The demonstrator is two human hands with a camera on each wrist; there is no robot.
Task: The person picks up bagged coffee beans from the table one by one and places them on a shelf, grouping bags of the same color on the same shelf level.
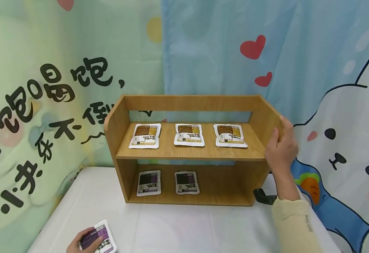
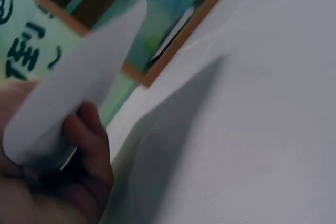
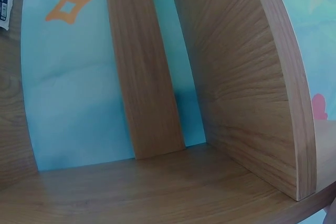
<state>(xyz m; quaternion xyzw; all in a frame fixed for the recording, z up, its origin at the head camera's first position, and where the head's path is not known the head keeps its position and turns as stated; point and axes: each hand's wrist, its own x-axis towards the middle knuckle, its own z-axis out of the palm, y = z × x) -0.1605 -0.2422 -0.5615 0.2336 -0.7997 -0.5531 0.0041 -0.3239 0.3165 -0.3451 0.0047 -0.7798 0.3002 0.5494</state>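
Note:
In the head view my left hand (image 1: 84,241) grips a purple-and-white pouch (image 1: 108,239) low over the table, left of the wooden two-tier shelf (image 1: 191,102). The left wrist view shows the pouch's plain white back (image 2: 79,77), tilted, with fingers curled round its lower edge. My right hand (image 1: 282,146) holds the shelf's right side panel (image 1: 266,119), its thumb inside the edge. Three white pouches with brown-and-yellow labels, one of them the middle pouch (image 1: 189,135), lie on the upper tier. On the lower tier are two dark purple-labelled pouches, left (image 1: 149,183) and right (image 1: 187,182).
The shelf stands on a white-covered table (image 1: 172,228). Printed curtains hang behind, with black lettering on the green curtain (image 1: 134,42) at left and a white cartoon animal (image 1: 345,140) at right. A black strap-like item (image 1: 263,196) shows beside the right wrist.

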